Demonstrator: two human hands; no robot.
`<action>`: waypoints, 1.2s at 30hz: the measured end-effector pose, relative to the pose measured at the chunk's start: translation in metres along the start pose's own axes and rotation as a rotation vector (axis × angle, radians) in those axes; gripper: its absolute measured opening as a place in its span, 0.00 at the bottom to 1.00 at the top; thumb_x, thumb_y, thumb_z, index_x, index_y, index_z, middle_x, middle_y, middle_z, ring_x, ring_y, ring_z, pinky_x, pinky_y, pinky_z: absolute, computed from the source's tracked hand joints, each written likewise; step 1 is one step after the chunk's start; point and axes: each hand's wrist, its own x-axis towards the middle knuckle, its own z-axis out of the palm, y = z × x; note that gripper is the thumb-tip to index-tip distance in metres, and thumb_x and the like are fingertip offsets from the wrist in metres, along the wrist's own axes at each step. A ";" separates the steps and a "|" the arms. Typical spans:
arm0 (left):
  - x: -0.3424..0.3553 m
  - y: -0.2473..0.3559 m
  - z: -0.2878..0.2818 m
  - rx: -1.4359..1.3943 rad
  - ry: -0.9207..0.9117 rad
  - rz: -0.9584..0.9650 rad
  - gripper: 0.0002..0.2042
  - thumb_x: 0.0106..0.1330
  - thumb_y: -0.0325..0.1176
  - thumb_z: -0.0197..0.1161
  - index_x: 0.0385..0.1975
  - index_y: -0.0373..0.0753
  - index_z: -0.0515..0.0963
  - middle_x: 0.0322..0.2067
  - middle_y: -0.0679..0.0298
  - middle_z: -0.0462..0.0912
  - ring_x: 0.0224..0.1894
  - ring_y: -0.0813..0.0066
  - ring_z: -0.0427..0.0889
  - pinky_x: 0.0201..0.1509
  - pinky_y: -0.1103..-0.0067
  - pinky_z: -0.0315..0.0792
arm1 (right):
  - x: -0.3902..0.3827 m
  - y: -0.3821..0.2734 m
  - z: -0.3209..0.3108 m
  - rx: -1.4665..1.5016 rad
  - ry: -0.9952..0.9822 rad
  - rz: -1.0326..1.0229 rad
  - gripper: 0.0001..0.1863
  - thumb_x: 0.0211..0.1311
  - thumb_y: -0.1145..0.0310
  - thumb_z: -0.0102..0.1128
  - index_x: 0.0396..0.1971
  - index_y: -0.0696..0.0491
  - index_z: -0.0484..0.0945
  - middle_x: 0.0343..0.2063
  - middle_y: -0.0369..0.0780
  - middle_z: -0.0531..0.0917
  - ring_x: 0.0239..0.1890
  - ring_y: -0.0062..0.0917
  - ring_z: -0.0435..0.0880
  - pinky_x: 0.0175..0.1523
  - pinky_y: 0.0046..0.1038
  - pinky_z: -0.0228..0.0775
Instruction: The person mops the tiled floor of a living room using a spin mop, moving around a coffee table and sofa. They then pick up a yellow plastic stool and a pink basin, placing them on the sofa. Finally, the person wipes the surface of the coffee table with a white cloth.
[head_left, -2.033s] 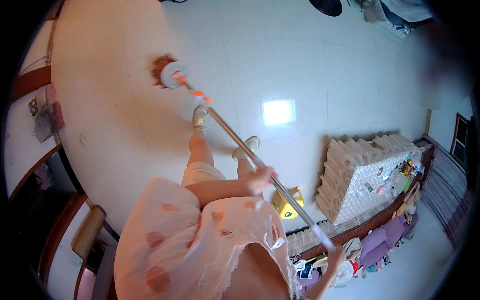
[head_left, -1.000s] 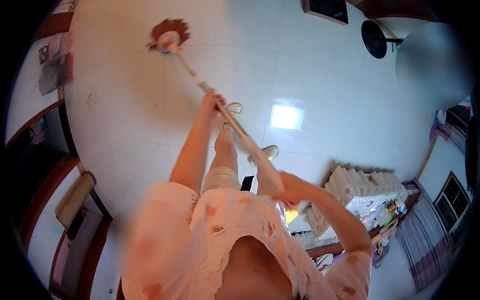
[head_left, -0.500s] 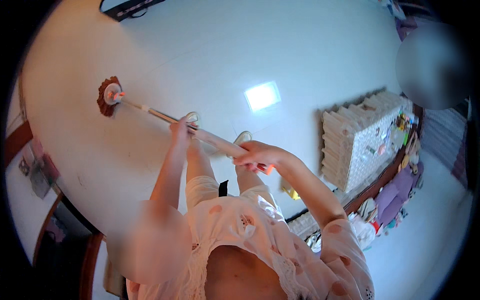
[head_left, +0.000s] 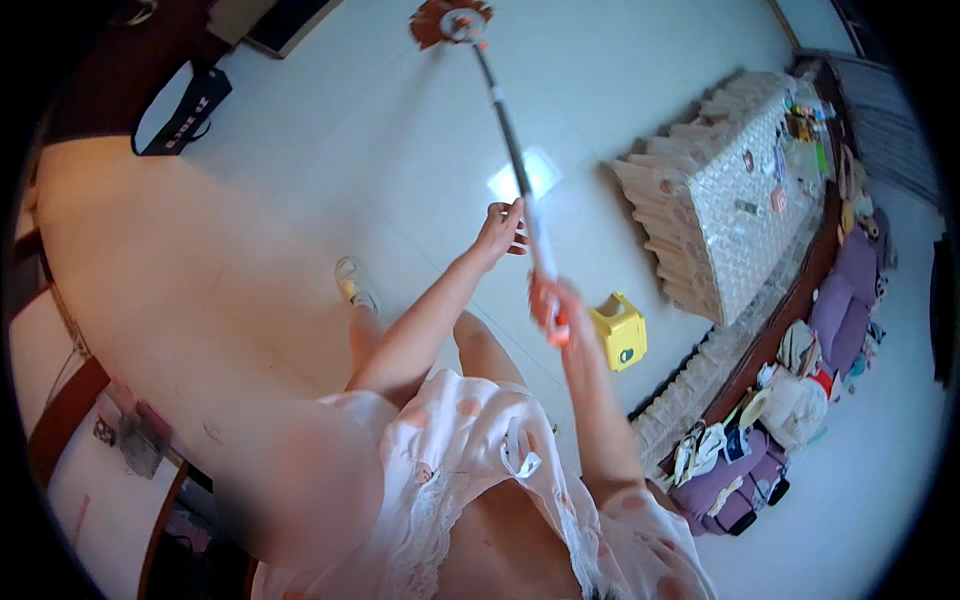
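Observation:
A mop (head_left: 512, 140) with a rust-brown fringed head and a pale round disc reaches away from me, its head on the floor at the top of the view. My right hand (head_left: 553, 306) is closed round the pale handle near its orange-tipped end, slightly blurred. Beside the shaft, farther up, my left hand (head_left: 498, 235) has its fingers apart and loosely curved. Its thumb and fingertips come close to the shaft or touch it, without wrapping round it.
A yellow plastic stool (head_left: 620, 332) stands right of my right hand. Beyond it is a table with a ruffled lace cover (head_left: 700, 200) and small items on top. Purple cushions (head_left: 848, 285) line a wooden seat at the right. A black-and-white bag (head_left: 183, 110) sits far left.
The mop has swung from the left to straight ahead, its head now farther off. My left hand has loosened from the shaft. More of the yellow stool shows.

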 end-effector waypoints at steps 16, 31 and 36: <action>-0.208 -0.250 -0.197 -0.085 0.592 -0.211 0.16 0.65 0.47 0.45 0.40 0.40 0.61 0.27 0.64 0.71 0.25 0.75 0.74 0.27 0.79 0.72 | 0.006 -0.032 -0.158 -0.595 0.273 0.103 0.10 0.53 0.70 0.50 0.17 0.57 0.67 0.11 0.38 0.70 0.13 0.24 0.71 0.20 0.26 0.66; -0.314 -0.329 -0.098 -0.647 -0.166 -0.654 0.17 0.64 0.46 0.48 0.38 0.37 0.62 0.28 0.60 0.73 0.27 0.70 0.76 0.32 0.75 0.75 | -0.498 0.197 0.038 -0.836 0.062 0.802 0.19 0.50 0.66 0.56 0.38 0.61 0.65 0.14 0.35 0.73 0.13 0.17 0.73 0.16 0.18 0.62; -0.315 -0.378 -0.137 -0.879 0.221 -0.541 0.16 0.64 0.45 0.47 0.34 0.36 0.64 0.23 0.57 0.71 0.23 0.67 0.74 0.27 0.73 0.74 | -0.500 0.204 0.042 -0.869 -0.064 1.019 0.23 0.51 0.65 0.56 0.44 0.57 0.60 0.14 0.36 0.72 0.13 0.18 0.72 0.15 0.19 0.63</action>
